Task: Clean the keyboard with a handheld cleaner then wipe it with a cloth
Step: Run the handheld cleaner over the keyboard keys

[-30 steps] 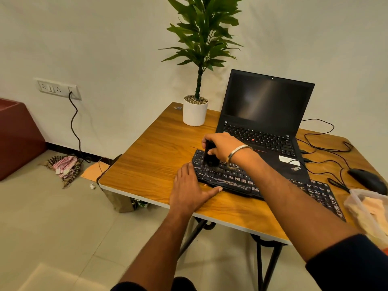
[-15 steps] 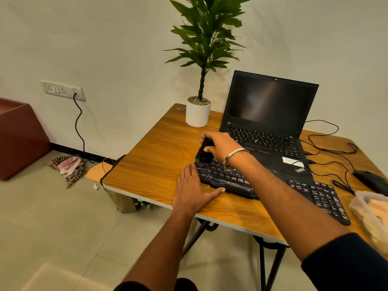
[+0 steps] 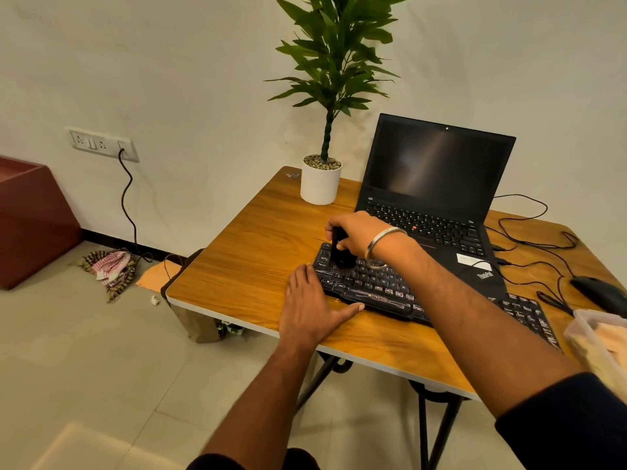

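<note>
A black keyboard point(image 3: 383, 288) lies slantwise on the wooden table point(image 3: 244, 262), in front of an open laptop. My right hand point(image 3: 359, 232) grips a small black handheld cleaner point(image 3: 339, 251), held upright with its lower end on the keys at the keyboard's far left corner. My left hand point(image 3: 310, 308) lies flat on the table with fingers spread, its fingertips and thumb touching the keyboard's left end and front edge. My right forearm hides the keyboard's middle. A pale cloth point(image 3: 610, 337) lies in a clear plastic tub at the right edge.
An open black laptop point(image 3: 437, 184) stands behind the keyboard. A potted plant in a white pot point(image 3: 320, 183) is at the table's back. A black mouse point(image 3: 600, 295) and cables point(image 3: 529, 245) lie at right. The clear plastic tub point(image 3: 583, 334) sits at the front right.
My right hand with the cleaner moved to the keyboard's far left corner, then drew back a little onto the keys. My left hand has stayed at the keyboard's left end.
</note>
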